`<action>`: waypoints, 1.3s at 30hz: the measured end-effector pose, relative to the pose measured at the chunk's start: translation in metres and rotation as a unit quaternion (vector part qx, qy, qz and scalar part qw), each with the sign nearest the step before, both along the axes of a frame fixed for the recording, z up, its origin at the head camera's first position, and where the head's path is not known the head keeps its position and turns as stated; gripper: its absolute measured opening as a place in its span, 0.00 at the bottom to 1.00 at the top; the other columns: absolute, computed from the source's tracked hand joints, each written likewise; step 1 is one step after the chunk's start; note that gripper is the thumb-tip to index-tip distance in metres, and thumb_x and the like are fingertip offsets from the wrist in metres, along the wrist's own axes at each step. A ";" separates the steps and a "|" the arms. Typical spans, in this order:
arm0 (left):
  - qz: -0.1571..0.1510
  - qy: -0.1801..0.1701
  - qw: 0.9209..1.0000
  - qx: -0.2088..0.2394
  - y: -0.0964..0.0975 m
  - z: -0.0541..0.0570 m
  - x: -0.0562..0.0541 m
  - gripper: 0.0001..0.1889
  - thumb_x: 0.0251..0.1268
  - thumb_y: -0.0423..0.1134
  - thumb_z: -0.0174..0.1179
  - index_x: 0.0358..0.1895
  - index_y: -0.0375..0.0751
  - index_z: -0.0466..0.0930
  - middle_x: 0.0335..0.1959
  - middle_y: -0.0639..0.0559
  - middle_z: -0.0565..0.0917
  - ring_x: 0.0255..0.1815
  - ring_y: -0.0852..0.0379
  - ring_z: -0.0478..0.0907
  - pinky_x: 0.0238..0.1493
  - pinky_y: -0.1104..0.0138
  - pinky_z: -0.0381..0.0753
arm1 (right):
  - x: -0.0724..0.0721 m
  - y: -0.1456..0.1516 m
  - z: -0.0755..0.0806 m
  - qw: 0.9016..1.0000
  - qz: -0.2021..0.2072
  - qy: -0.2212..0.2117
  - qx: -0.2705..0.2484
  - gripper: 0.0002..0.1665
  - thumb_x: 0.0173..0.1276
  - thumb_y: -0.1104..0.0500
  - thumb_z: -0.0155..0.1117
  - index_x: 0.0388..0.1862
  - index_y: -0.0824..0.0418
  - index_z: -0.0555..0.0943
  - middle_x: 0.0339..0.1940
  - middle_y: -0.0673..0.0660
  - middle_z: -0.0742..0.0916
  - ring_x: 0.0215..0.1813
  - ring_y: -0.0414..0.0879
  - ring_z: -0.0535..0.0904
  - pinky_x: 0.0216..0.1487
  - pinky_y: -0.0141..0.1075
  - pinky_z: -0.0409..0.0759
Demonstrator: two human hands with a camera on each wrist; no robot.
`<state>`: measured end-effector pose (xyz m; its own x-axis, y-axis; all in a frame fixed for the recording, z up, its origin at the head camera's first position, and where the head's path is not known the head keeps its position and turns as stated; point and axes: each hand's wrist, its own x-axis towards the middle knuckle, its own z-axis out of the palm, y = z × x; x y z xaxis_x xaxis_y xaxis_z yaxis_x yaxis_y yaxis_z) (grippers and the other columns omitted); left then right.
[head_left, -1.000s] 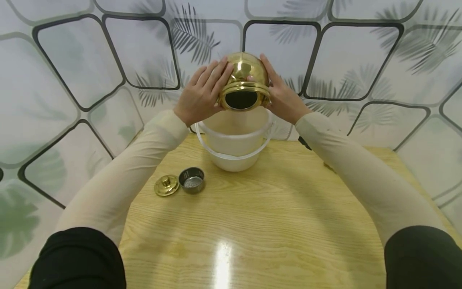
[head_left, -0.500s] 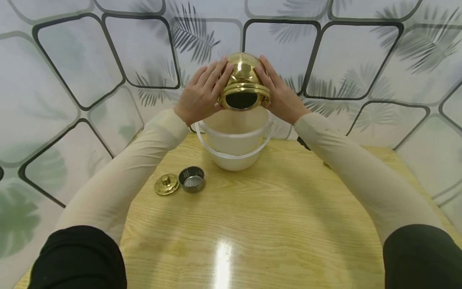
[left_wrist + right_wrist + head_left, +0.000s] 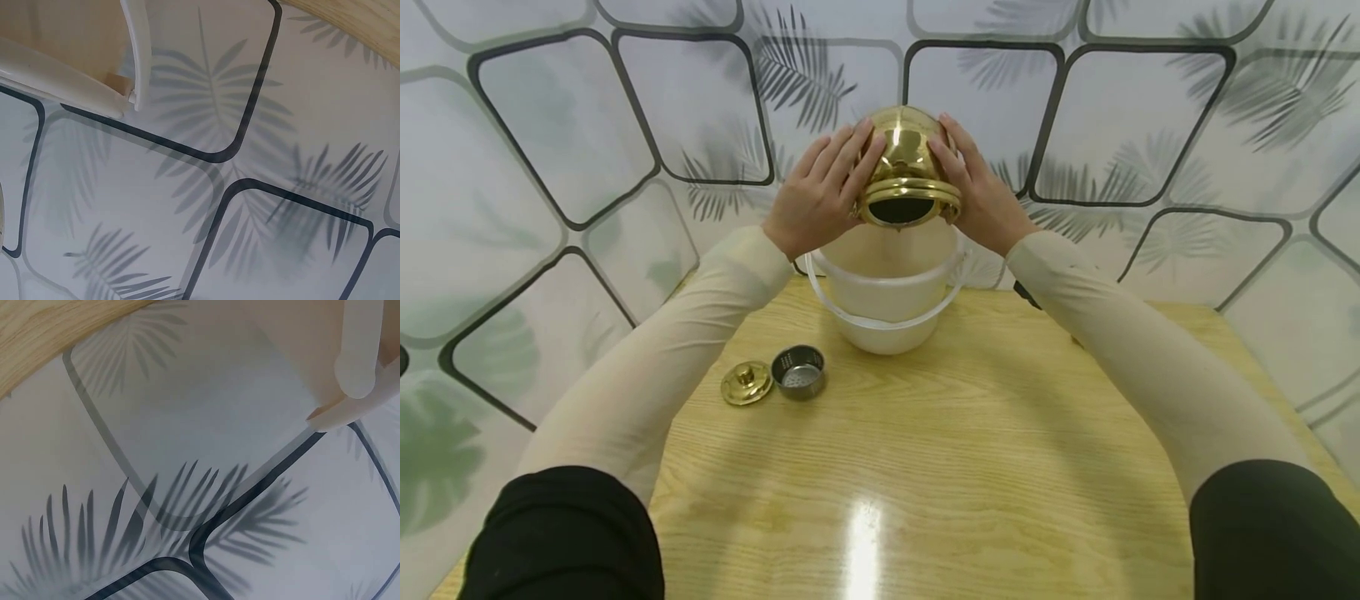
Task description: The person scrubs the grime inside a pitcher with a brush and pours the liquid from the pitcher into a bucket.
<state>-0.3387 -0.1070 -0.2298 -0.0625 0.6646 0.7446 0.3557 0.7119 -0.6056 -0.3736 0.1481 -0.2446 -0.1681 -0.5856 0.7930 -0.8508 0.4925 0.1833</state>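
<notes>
A shiny brass teapot (image 3: 904, 154) is held upside down in the head view, its round base up and its dark open mouth tipped down above a white bucket (image 3: 886, 337). My left hand (image 3: 823, 192) holds its left side, fingers lying along the curved wall and thumb by the rim. On the other side my right hand (image 3: 988, 196) grips it, with fingers spread over the wall and the thumb mostly hidden. Both wrist views miss the hands and the teapot; the bucket's rim (image 3: 62, 81) and white handle (image 3: 359, 350) appear there.
On the wooden table (image 3: 925, 467), left of the bucket, lie a brass lid (image 3: 747, 384) with a knob and a perforated metal strainer basket (image 3: 799, 373). A patterned wall covering (image 3: 985, 92) with leaf prints rises close behind the bucket.
One more finger of my right hand has come onto the front of the teapot. The teapot has tipped slightly, so its dark mouth looks narrower. The bucket, lid and strainer stay put.
</notes>
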 end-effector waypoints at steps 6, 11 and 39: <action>-0.004 0.002 1.000 0.001 0.001 0.001 0.000 0.31 0.65 0.54 0.53 0.64 0.36 0.68 0.63 0.39 0.73 0.63 0.46 0.72 0.63 0.59 0.69 | 0.001 0.001 0.001 1.000 -0.001 -0.001 0.000 0.44 0.59 0.69 0.60 0.71 0.55 0.51 0.71 0.72 0.59 0.71 0.60 0.62 0.53 0.48 0.78; -0.006 0.007 1.000 0.003 0.002 0.001 0.001 0.29 0.67 0.53 0.50 0.63 0.36 0.69 0.63 0.39 0.73 0.62 0.46 0.73 0.63 0.59 0.69 | 0.000 0.001 0.002 1.000 0.006 0.002 -0.003 0.45 0.59 0.70 0.60 0.71 0.54 0.51 0.70 0.73 0.59 0.73 0.59 0.59 0.61 0.45 0.73; 0.002 0.029 1.000 0.002 0.004 -0.004 0.002 0.24 0.71 0.46 0.47 0.64 0.37 0.67 0.63 0.39 0.73 0.62 0.46 0.73 0.60 0.58 0.71 | 0.010 0.006 0.007 0.997 -0.003 -0.052 0.065 0.72 0.52 0.84 0.53 0.67 0.15 0.36 0.72 0.76 0.51 0.73 0.66 0.54 0.47 0.53 0.80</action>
<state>-0.3369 -0.1025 -0.2339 -0.0215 0.6611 0.7500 0.3170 0.7159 -0.6220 -0.3640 0.1545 -0.2372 -0.2488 -0.6816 0.6882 -0.8661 0.4746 0.1570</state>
